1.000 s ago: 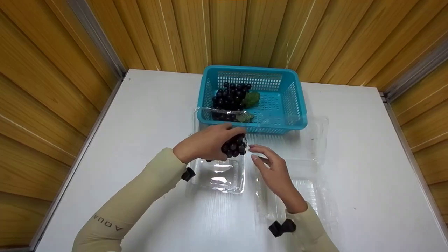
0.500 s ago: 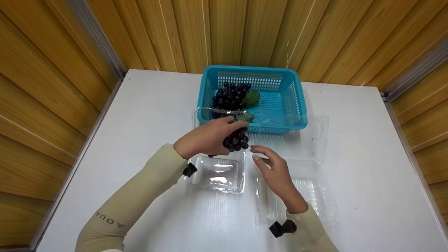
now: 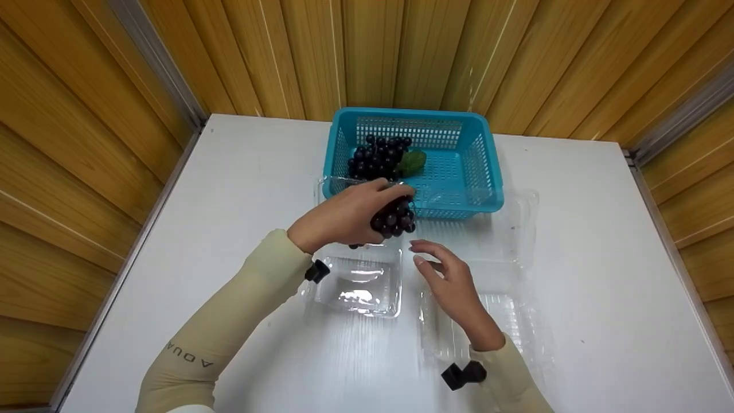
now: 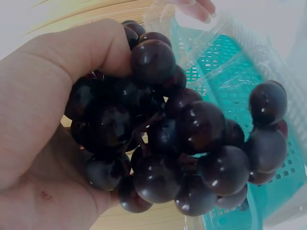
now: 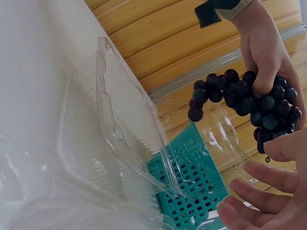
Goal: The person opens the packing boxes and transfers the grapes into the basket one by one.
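My left hand point(image 3: 347, 215) grips a bunch of dark purple grapes point(image 3: 395, 221) from above, over the back of a clear plastic clamshell box point(image 3: 358, 287). In the left wrist view, thumb and fingers curl round the grapes point(image 4: 163, 136), and loose ends of the bunch hang free. My right hand point(image 3: 452, 281) is just to the right with relaxed, bent fingers, holding nothing. The right wrist view shows the right hand's fingers point(image 5: 271, 177) close below the bunch. The clamshell's raised lid overlaps the front of a blue plastic basket point(image 3: 492, 172).
More dark grapes point(image 3: 375, 160) with a green leaf point(image 3: 413, 163) lie in the left half of the basket. A second clear plastic box point(image 3: 507, 312) lies under the right forearm, its lid point(image 3: 516, 229) spread behind it. Wood-patterned walls point(image 3: 373, 57) enclose the white table point(image 3: 246, 172).
My left hand has carried the grapes up and away from the clamshell, slightly rightward, so it now covers the basket's front left corner. The right hand has stayed almost still.
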`<state>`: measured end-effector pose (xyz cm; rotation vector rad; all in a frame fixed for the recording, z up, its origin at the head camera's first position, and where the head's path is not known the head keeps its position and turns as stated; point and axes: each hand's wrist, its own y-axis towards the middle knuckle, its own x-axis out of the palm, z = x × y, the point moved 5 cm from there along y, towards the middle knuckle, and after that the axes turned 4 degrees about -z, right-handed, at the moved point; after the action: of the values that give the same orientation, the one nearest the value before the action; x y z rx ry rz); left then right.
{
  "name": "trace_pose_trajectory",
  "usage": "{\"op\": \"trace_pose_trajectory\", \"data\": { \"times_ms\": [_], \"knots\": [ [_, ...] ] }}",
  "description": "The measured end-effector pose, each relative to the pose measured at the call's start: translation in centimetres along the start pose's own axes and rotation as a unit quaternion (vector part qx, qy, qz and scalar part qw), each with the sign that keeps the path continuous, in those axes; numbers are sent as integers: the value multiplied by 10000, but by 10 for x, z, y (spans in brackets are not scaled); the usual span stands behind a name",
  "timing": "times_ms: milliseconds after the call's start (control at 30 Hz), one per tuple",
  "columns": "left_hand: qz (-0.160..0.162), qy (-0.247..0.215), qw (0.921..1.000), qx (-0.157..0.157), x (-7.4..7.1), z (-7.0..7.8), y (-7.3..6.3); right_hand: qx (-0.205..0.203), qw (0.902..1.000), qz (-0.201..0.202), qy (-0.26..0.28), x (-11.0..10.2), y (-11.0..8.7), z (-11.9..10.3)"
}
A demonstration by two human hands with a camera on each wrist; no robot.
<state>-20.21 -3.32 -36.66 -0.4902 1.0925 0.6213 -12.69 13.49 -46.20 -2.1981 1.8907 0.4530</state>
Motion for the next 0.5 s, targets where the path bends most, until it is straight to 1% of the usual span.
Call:
{"op": "trace_pose_trajectory", "data": {
  "times_ms": [267, 500],
  "knots": [
    [139, -54, 9999, 36, -8, 5, 9, 13, 10000, -6, 47, 0, -2, 3],
    [261, -102, 9995, 149, -16, 7, 17, 83, 10000, -14, 42, 0, -2, 5]
  ]
}}
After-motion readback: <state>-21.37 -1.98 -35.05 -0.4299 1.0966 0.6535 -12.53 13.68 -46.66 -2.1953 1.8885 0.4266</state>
